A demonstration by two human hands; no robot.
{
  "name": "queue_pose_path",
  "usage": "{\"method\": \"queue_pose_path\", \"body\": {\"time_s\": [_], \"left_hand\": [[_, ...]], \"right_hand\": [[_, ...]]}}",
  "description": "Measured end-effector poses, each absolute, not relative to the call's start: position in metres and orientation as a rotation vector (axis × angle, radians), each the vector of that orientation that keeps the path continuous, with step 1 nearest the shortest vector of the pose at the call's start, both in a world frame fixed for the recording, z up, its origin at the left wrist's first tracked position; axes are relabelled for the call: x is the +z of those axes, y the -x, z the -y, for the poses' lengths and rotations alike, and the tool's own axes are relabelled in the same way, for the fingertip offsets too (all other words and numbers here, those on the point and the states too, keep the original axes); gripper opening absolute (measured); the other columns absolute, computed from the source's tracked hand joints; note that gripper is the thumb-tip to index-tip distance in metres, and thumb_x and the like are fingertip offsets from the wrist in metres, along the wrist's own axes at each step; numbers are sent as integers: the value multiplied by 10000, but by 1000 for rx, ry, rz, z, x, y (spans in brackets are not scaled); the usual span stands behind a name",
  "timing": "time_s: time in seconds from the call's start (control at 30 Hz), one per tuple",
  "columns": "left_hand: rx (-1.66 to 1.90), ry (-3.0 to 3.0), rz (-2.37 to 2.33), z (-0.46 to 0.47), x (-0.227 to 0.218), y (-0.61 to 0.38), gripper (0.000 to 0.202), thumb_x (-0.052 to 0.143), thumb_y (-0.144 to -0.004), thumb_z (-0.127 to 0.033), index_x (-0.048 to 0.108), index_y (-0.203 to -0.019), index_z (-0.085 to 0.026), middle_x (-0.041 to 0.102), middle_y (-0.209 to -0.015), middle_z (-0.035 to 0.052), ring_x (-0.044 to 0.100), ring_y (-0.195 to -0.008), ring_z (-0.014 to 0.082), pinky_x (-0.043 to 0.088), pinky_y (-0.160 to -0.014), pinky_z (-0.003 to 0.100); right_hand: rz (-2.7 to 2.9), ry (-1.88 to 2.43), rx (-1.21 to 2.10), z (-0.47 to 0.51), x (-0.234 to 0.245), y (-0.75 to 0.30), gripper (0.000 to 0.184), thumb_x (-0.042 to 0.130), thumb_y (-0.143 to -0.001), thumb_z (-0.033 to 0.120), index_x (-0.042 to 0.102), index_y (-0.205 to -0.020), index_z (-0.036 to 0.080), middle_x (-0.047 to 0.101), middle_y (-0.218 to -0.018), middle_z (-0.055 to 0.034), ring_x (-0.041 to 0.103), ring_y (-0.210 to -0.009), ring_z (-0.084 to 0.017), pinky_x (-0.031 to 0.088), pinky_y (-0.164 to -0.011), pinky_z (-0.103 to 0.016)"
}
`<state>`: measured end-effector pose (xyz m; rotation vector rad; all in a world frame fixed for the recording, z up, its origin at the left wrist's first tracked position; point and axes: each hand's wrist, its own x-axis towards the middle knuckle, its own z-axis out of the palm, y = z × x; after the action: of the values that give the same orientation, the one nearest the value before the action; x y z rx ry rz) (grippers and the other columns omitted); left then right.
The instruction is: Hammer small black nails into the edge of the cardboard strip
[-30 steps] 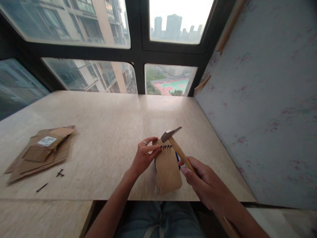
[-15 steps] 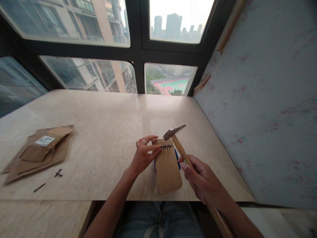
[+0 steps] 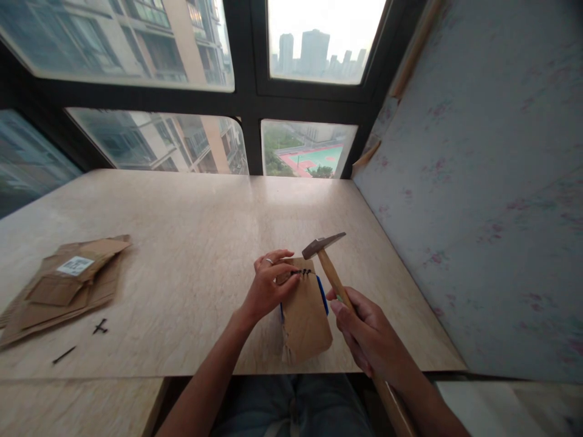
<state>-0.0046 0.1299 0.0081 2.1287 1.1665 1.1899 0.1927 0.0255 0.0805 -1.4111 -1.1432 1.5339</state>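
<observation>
Partly, left hand (image 3: 266, 292) covers nails (image 3: 304, 272) in cardboard (image 3: 307, 321); right hand (image 3: 370, 337) grips hammer (image 3: 324, 244).

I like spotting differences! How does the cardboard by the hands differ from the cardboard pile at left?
The small brown cardboard piece has a row of dark nails; the flat brown cardboard pile carries a white label. The left hand touches the piece, the right hand's wooden-handled hammer above; the pile lies untouched. Both rest on the pale table.
</observation>
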Motion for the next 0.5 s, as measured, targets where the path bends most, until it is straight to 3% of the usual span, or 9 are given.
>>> {"method": "queue_pose_path", "body": {"time_s": [0.5], "left_hand": [[1294,-2008,-1014,-130,4,4,74,649,-842,-168,715,-852,-201,714,-1097,110,637,-1130,236,539,-964,436]], "right_hand": [[1108,1437,1520,-21,66,-194,420,516,-915,592,509,-1080,206,401,-435,146,269,-233,-36,203,-237,-123]]}}
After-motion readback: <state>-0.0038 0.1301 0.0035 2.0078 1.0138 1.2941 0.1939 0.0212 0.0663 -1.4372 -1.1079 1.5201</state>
